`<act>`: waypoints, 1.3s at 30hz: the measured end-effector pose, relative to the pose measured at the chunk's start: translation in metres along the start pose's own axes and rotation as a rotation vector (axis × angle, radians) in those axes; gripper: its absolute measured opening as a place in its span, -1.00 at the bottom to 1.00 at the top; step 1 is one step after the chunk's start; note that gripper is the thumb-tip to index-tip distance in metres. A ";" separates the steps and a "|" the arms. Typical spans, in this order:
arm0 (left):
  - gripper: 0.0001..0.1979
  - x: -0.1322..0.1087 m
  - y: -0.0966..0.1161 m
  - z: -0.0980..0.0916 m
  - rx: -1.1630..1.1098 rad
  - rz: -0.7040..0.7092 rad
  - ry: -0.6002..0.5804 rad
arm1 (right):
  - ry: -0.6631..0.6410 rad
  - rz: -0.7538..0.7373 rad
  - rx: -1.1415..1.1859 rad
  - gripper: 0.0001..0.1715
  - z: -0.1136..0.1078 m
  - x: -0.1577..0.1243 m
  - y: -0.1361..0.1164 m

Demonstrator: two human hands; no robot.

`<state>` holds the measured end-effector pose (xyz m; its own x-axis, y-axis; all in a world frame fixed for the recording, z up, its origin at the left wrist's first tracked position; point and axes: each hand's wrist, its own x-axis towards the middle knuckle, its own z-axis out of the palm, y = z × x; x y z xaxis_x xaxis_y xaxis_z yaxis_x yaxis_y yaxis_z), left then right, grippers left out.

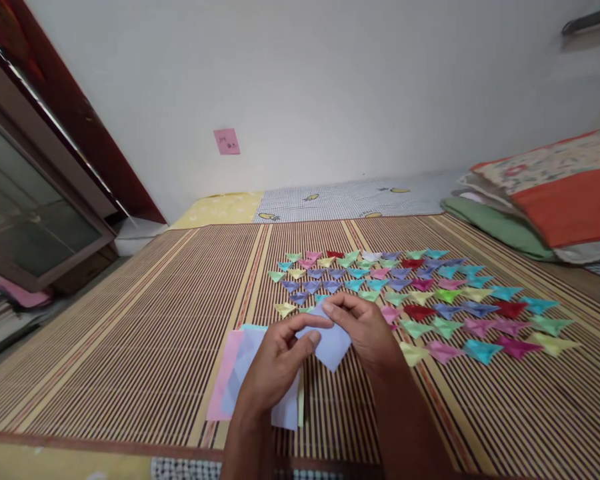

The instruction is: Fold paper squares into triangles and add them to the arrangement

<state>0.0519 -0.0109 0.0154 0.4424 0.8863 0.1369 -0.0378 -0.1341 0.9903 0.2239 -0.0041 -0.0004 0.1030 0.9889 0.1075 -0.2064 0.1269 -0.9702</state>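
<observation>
My left hand (279,363) and my right hand (365,330) meet over a pale lavender paper square (331,343), turned like a diamond. Both hands pinch its upper edge, fingers closed on the paper. Under my left hand lies a small stack of paper sheets (240,377) in pink, light blue and lavender, flat on the striped bamboo mat (145,333). Beyond my hands, several small folded paper shapes (430,293) in many colours lie in rows on the mat.
Folded bedding and a floral pillow (545,193) pile up at the right. A checked sheet (350,200) and the white wall with a pink sticky note (227,141) lie behind. A glass-fronted cabinet (25,200) stands at the left.
</observation>
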 end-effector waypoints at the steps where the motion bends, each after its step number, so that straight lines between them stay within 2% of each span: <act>1: -0.75 0.001 -0.002 -0.001 -0.014 -0.007 0.021 | -0.020 -0.002 -0.004 -0.71 0.000 0.000 0.001; 7: -0.73 0.003 -0.013 -0.007 -0.103 -0.030 0.227 | -0.056 -0.049 -0.023 -0.75 -0.004 -0.001 0.001; 12: -0.69 0.006 -0.012 -0.008 -0.316 -0.061 0.235 | -0.128 -0.135 -0.131 -0.77 -0.009 -0.005 -0.006; 17: -0.59 0.010 -0.010 -0.005 -0.495 -0.102 0.309 | -0.294 -0.087 -0.120 -0.72 -0.015 -0.007 -0.003; 19: -0.57 0.012 -0.010 -0.004 -0.503 -0.116 0.309 | -0.290 -0.065 -0.120 -0.69 -0.015 -0.007 0.000; 22: -0.56 0.012 -0.011 -0.003 -0.496 -0.116 0.294 | -0.218 -0.078 -0.168 -0.76 -0.012 -0.006 0.003; 29: -0.57 0.011 -0.014 -0.006 -0.509 -0.105 0.194 | -0.118 -0.141 -0.226 -0.77 -0.008 -0.003 0.006; 32: -0.59 0.010 -0.014 -0.009 -0.530 -0.115 0.186 | -0.152 -0.111 -0.196 -0.79 -0.009 -0.004 0.005; 36: -0.62 0.010 -0.016 -0.012 -0.572 -0.131 0.220 | -0.222 -0.051 -0.189 -0.70 -0.011 -0.006 0.001; 39: -0.61 0.011 -0.017 -0.013 -0.581 -0.132 0.231 | -0.215 -0.046 -0.210 -0.68 -0.009 -0.007 -0.001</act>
<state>0.0459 0.0064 0.0003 0.2738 0.9605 -0.0490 -0.5045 0.1868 0.8430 0.2325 -0.0116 -0.0026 -0.1052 0.9790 0.1745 0.0014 0.1756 -0.9845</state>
